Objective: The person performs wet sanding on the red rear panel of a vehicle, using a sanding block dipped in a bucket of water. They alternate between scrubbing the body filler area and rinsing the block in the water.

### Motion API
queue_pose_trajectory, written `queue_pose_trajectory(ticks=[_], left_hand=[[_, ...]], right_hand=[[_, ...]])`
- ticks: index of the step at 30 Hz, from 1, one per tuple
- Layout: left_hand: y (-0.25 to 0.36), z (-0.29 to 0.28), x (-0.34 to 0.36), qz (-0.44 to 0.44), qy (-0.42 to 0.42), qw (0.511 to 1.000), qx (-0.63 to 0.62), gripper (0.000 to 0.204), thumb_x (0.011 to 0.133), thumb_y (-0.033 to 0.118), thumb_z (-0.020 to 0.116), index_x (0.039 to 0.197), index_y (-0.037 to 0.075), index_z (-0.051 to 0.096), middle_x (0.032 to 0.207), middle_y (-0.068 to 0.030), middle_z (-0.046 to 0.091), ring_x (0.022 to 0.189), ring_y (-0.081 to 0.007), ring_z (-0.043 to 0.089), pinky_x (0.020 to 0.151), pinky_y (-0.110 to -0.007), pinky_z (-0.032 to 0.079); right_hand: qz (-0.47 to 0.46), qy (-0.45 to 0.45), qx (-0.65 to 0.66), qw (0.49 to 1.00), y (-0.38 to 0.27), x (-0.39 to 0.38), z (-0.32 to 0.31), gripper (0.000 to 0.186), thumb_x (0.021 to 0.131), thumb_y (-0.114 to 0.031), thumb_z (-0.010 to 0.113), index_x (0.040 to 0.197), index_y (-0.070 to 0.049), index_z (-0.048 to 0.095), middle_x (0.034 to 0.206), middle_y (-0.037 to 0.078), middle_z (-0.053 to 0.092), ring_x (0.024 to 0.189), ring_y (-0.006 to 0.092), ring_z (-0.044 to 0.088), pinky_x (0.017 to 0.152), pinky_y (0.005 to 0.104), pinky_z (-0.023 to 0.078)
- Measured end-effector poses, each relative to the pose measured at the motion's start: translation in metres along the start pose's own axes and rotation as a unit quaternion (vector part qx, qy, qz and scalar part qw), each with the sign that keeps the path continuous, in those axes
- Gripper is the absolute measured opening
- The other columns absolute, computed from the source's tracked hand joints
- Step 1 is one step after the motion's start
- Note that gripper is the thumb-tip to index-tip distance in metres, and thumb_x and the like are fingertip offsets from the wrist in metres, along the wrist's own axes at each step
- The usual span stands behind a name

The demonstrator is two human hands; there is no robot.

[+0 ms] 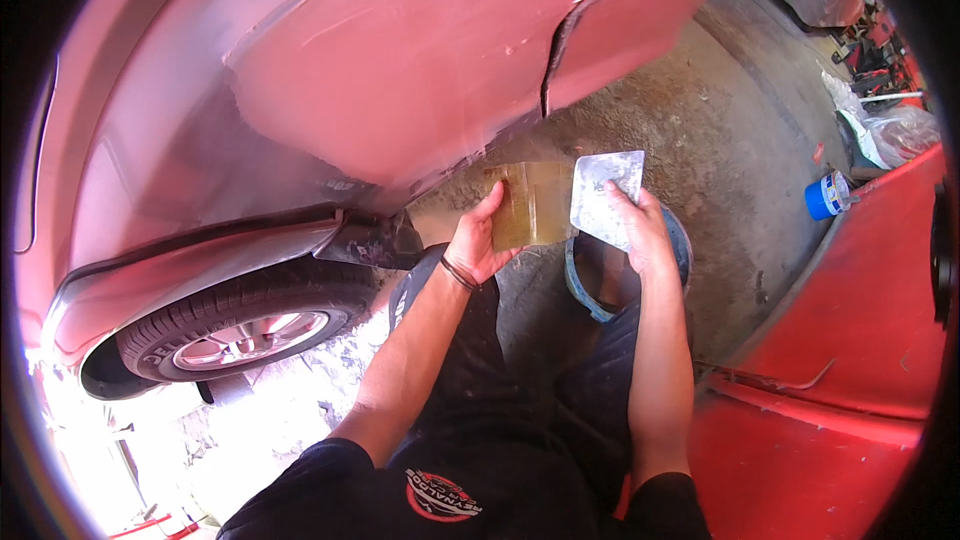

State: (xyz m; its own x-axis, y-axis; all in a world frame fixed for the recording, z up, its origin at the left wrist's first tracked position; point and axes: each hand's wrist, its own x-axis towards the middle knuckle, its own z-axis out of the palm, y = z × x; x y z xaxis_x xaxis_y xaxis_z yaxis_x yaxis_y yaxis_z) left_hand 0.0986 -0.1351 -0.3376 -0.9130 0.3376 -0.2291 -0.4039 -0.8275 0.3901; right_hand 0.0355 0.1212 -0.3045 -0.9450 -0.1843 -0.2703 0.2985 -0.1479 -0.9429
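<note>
Your left hand [478, 243] pinches the brown sheet [535, 208] left of the blue bucket [574, 285]; your right hand [649, 232] holds the pale plate [601, 202] over its far side, where a slackened thumb could drop it

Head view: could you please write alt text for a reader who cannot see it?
A person's left grip holds a flat yellow-brown piece, and the right grip a whitish plate, side by side. A round blue container stands below the right grip; ahead and to the left is a pink-and-grey car body with its wheel.
</note>
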Motion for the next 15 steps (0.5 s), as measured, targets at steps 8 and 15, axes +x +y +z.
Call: queue_pose_trajectory(ticks=[8, 15], left_hand=[[0.005, 0.003, -0.005, -0.003, -0.036, 0.998, -0.057, 0.060, 0.109, 0.053, 0.042, 0.142, 0.005, 0.057, 0.140, -0.0118, 0.065, 0.129, -0.0274, 0.061, 0.115, -0.046, 0.043], [0.003, -0.026, -0.005, -0.003, 0.009, 1.000, -0.016, 0.047, 0.110, 0.036, 0.048, 0.139, 0.000, 0.059, 0.132, -0.0128, 0.069, 0.114, -0.0249, 0.070, 0.101, -0.041, 0.057]], right_hand=[[-0.044, -0.031, -0.047, 0.997, 0.016, -0.001, 0.021, 0.026, 0.094, -0.007, 0.077, 0.119, -0.002, 0.071, 0.111, 0.003, 0.075, 0.097, 0.0120, 0.069, 0.089, 0.0308, 0.055], [-0.024, -0.025, -0.069, 0.997, 0.018, 0.000, 0.035, 0.024, 0.094, -0.006, 0.076, 0.117, 0.000, 0.072, 0.108, 0.005, 0.075, 0.094, 0.0130, 0.071, 0.084, 0.0326, 0.059]])
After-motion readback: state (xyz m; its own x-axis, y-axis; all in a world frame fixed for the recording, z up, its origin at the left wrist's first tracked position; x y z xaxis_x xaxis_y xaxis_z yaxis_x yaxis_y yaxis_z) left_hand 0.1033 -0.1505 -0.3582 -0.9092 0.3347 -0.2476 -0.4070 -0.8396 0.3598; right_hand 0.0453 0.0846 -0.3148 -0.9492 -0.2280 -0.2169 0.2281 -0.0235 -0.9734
